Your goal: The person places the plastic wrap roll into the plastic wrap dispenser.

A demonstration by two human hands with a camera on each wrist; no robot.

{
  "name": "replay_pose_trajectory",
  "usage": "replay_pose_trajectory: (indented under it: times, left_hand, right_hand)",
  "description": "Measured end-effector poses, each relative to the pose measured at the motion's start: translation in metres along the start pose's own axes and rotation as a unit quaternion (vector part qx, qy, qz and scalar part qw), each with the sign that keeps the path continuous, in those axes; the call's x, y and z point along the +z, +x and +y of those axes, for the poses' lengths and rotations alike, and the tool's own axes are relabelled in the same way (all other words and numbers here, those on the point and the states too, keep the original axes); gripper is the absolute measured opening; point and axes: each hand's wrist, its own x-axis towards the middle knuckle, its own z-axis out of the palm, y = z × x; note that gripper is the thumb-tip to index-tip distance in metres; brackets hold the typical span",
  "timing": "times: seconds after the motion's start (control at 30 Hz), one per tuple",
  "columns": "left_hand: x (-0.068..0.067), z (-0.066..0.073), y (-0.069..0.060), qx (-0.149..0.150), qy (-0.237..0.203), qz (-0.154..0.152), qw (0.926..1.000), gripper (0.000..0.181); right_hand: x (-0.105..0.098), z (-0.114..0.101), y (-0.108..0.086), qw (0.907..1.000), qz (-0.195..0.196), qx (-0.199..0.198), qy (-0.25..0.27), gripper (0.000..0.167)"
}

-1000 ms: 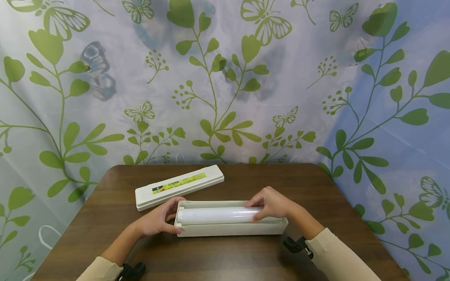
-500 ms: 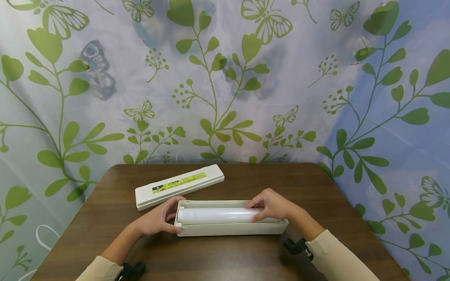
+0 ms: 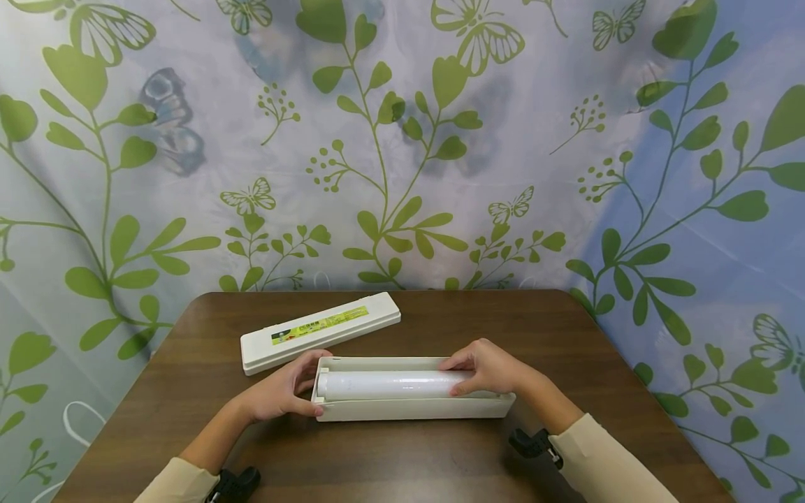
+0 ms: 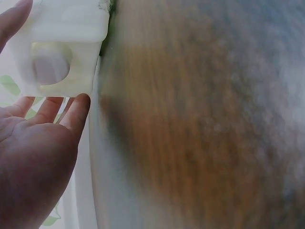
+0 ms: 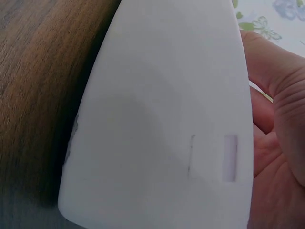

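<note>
A long white dispenser box [image 3: 409, 411] lies crosswise on the brown table, its top off. Inside it sits a roll of cling film [image 3: 383, 384], white and shiny. My left hand [image 3: 279, 392] grips the box's left end, thumb at the front corner and fingers at the rear one. In the left wrist view that end wall [image 4: 82, 71] has a round hole with the roll's end behind it. My right hand [image 3: 487, 367] reaches into the box and holds the roll near its right end, thumb in front, fingers behind. In the right wrist view the box's side [image 5: 157, 109] hides the roll.
Behind the box, to the left, lies the white lid [image 3: 321, 332] at a slant, with a yellow-green label on it. The wooden table [image 3: 402, 461] reaches back to a curtain [image 3: 402, 140] printed with leaves and butterflies. A white cord [image 3: 78, 423] hangs at the left.
</note>
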Motion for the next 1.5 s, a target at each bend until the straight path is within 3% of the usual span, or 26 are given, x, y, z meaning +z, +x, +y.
replay_pose_trajectory:
  times: [0.53, 1.0, 1.3, 1.5]
  left_hand:
    - [-0.002, 0.004, 0.001, 0.008, 0.012, -0.001, 0.9999, 0.084]
    - [-0.001, 0.003, 0.000, 0.006, 0.004, -0.002, 1.0000, 0.085]
    - [-0.001, 0.002, 0.000, 0.011, 0.005, 0.000, 0.9999, 0.084]
    - [-0.001, 0.001, 0.000, 0.012, 0.009, 0.006, 0.9999, 0.085]
  right_hand:
    - [-0.008, 0.003, -0.020, 0.9977, 0.046, 0.023, 0.044, 0.041]
    - [-0.017, 0.013, -0.041, 0.9909, 0.120, -0.018, 0.058, 0.036]
    - [-0.017, 0.030, -0.054, 0.9783, 0.184, -0.033, 0.090, 0.030]
    - [-0.015, 0.039, -0.061, 0.9600, 0.243, -0.047, 0.130, 0.027]
